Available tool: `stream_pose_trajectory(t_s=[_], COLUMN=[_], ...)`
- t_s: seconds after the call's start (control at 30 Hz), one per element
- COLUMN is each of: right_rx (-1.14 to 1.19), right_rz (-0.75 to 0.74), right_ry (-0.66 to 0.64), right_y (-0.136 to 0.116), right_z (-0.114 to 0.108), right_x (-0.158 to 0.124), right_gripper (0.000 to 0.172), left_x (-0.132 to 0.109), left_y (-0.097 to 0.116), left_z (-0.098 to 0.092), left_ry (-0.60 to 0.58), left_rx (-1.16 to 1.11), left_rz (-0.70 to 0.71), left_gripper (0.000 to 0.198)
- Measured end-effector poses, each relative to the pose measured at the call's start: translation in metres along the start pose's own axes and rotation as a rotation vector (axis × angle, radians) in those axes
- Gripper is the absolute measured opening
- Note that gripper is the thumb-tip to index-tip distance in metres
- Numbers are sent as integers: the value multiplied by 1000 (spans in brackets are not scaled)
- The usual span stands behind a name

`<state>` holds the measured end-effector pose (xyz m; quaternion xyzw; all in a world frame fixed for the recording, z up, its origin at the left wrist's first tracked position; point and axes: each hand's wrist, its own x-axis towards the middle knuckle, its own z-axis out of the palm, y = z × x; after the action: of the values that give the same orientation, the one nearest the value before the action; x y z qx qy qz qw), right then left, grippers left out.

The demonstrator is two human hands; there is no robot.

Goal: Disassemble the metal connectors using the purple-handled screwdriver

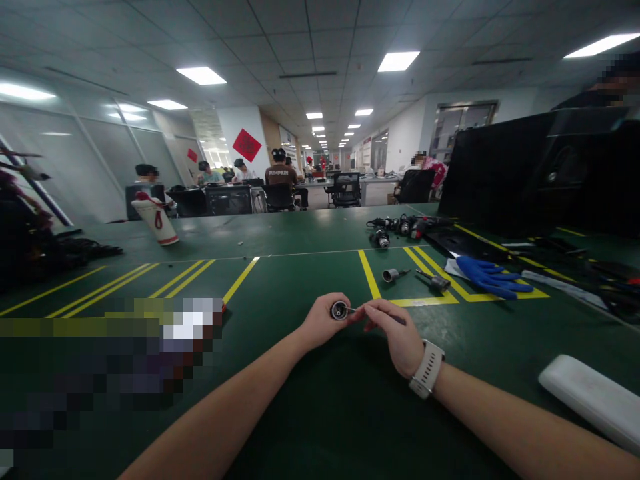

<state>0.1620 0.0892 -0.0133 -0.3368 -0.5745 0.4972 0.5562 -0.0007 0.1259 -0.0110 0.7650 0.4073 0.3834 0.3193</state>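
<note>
My left hand (319,321) is closed around a hole saw (339,311), a round metal cup whose open end faces up towards me, with a small part showing at its centre. My right hand (400,335) pinches a thin metal rod-like tool (353,309) whose tip reaches the cup's right rim. A dark part of that tool shows between the right fingers; its exact kind I cannot make out. Beyond my hands, a second hole saw (391,275) with a shank lies on the table, and another dark metal bit (434,281) rests to its right.
Yellow tape lines mark the green table (300,273). Blue gloves (493,277), several dark tool parts (383,237) and a black monitor (495,173) are at right. A white case (590,393) lies near right, a paper cup (156,219) far left. A blurred-out object (195,327) lies left.
</note>
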Motion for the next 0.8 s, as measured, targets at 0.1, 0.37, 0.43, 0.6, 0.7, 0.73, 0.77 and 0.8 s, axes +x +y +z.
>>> stream_pose_trajectory(t_s=[0.1, 0.37, 0.43, 0.6, 0.7, 0.73, 0.77, 0.8], right_rx=[12, 27, 27, 24, 34, 35, 35, 35], right_rz=[8, 40, 38, 20, 15, 17, 19, 22], right_ry=[-6, -14, -15, -22, -23, -21, -18, -16], right_y=[1, -3, -4, -3, -2, -1, -1, -1], right_z=[0, -1, -1, -1, -1, -1, -1, -1], right_x=[0, 0, 0, 0, 0, 0, 0, 0], right_gripper=[19, 19, 19, 19, 18, 18, 18, 19], left_x=[0, 0, 0, 1, 2, 2, 2, 2], left_y=[0, -2, 0, 3, 1, -1, -2, -3], left_z=[0, 0, 0, -1, -1, -1, 0, 0], left_ry=[-3, -10, -7, 48, 26, 13, 4, 2], left_rx=[-1, 8, 14, 48, 80, 87, 93, 95], left_rz=[-3, 13, 17, 44, 58, 57, 55, 52], left_gripper=[16, 16, 15, 23, 19, 16, 14, 13])
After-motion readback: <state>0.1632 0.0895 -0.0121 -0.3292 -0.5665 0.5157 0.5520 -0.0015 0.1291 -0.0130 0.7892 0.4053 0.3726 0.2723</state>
